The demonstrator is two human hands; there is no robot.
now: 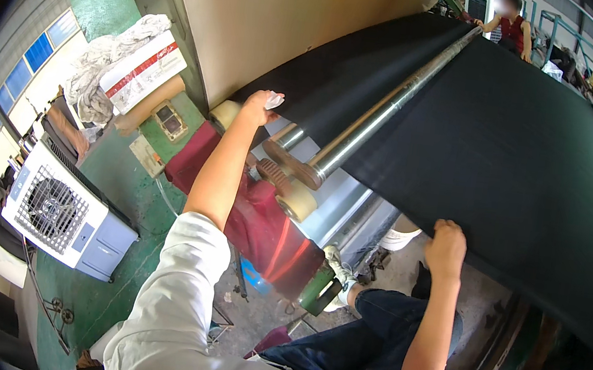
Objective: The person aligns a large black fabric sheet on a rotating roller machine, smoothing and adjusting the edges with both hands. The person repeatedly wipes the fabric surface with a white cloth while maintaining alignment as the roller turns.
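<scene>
A wide sheet of black fabric (509, 161) stretches across the machine and passes by a long metal roller (398, 97). My right hand (445, 248) is closed with curled fingers at the near edge of this fabric. Farther left, my raised left hand (257, 108) is closed round a small crumpled white piece (274, 100), whose kind I cannot make out. It is beside the fabric's left edge, near the roller's end. Below the left hand sit a brown toothed gear (273, 174) and a pale roll end (297, 201).
A maroon cloth (267, 237) drapes over the machine's side. On the left stands a white air cooler (61, 210); a white box (143, 73) and a switch box (169, 121) rest on green machine housing. Another person (512, 26) stands at the roller's far end.
</scene>
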